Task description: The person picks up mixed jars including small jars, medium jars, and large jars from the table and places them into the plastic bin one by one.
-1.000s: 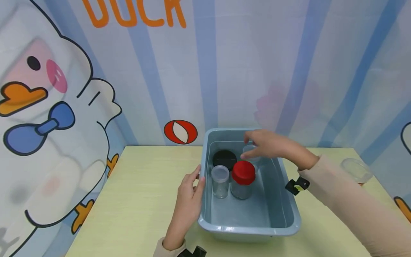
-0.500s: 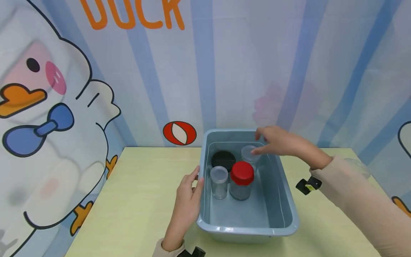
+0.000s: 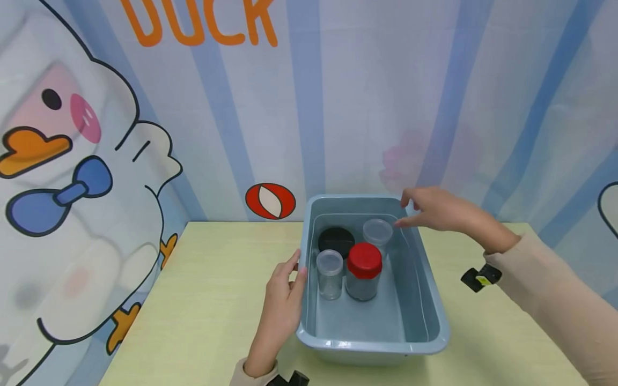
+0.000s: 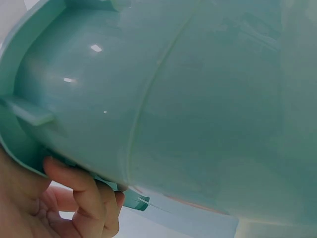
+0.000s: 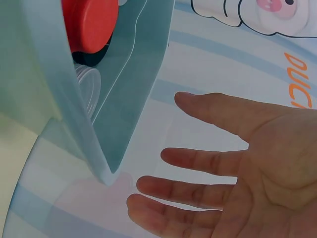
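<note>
I had my right arm stretched in from the right, its beige sleeve crossing above the worktop (image 3: pixel 203 300), and my right hand (image 3: pixel 436 210) hung over the far right corner of the grey-blue tub (image 3: pixel 425 300). In the right wrist view that hand (image 5: pixel 237 168) was spread, palm bare, fingers (image 5: pixel 198 161) straight and apart, with nothing in it and nothing touching it; the tub's corner (image 5: pixel 104 163) stood just beside the fingertips.

My left forearm came up from the bottom edge of the head view, and my left hand (image 3: pixel 285 292) lay against the tub's near left wall. The left wrist view showed its fingers (image 4: pixel 84 193) curled under the rim (image 4: pixel 29 111), gripping the tub.

Inside the tub four jars stood close together toward the far end: a red-lidded jar (image 3: pixel 364 271), a small clear jar (image 3: pixel 330 273) just left of it, a black-lidded jar (image 3: pixel 336 241) behind them, and a clear-lidded jar (image 3: pixel 377 233) at the back right, nearest my open right hand but apart from it.

The black-lidded jar's body was hidden behind the two in front, so I could only see its lid. The left wrist view was almost filled by the tub's outer wall, and my thumb there was out of sight. In the right wrist view I saw only the red lid (image 5: pixel 89 25) and a slice of clear lid (image 5: pixel 86 82) below it. A black clip (image 3: pixel 480 277) showed under my right wrist; I could not make out what it was.
</note>
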Tool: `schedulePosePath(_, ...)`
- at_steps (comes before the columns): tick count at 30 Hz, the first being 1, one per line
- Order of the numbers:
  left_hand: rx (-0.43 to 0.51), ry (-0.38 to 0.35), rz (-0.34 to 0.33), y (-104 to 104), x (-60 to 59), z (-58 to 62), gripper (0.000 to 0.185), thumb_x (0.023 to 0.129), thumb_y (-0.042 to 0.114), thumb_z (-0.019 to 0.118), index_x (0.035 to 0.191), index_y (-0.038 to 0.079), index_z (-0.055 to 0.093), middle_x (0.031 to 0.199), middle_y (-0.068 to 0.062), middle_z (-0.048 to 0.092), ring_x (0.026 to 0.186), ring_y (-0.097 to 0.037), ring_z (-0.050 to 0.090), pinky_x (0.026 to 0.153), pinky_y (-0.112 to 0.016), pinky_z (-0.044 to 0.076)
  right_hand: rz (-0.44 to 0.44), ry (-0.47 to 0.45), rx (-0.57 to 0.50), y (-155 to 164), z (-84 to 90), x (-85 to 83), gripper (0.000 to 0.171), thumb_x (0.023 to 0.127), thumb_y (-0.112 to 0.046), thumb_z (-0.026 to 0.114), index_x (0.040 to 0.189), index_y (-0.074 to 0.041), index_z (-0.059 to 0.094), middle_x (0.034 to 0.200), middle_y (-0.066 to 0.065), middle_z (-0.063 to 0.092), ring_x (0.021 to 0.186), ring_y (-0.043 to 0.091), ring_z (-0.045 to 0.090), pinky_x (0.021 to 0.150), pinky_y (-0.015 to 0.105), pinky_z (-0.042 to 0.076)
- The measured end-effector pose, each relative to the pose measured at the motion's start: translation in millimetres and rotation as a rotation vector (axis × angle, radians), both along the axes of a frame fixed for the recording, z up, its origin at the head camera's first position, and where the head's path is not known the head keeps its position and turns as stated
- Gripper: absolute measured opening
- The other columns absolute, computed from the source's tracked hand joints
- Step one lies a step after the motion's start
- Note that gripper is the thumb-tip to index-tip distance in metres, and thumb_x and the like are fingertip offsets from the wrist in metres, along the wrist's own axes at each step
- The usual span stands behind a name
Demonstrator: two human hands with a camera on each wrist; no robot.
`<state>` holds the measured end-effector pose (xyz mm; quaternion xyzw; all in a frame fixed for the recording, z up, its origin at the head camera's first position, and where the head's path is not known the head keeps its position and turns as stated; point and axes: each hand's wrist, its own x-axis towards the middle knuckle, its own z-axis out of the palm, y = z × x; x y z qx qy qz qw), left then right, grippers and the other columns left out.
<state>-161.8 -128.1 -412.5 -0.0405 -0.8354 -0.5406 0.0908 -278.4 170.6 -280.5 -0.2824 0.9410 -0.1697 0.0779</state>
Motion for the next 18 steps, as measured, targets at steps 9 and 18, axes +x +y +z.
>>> schedulePosePath(9, 0.014, 0.002, -0.002, 0, -0.5, 0.7, 0.049, 0.106, 0.021, 0.049, 0.151, 0.002, 0.040, 0.116, -0.013, 0.054, 0.096, -0.023, 0.065, 0.088, -0.040, 0.055, -0.028, 0.031, 0.008, 20, -2.9, -3.6, 0.036, 0.092, -0.024, 0.072, 0.109, 0.006, 0.058, 0.103, 0.017, 0.062, 0.095, 0.035, 0.059, 0.077, 0.050, 0.050)
schedulePosePath(18, 0.019, 0.029, -0.014, -1, -0.3, -1.0, 0.049, 0.106, 0.022, 0.049, 0.150, 0.001, 0.041, 0.115, -0.014, 0.054, 0.099, -0.024, 0.065, 0.089, -0.041, 0.055, -0.065, 0.046, 0.041, 37, -7.3, -5.5, 0.032, 0.092, -0.019, 0.072, 0.105, 0.006, 0.058, 0.102, 0.020, 0.062, 0.094, 0.038, 0.058, 0.074, 0.051, 0.050)
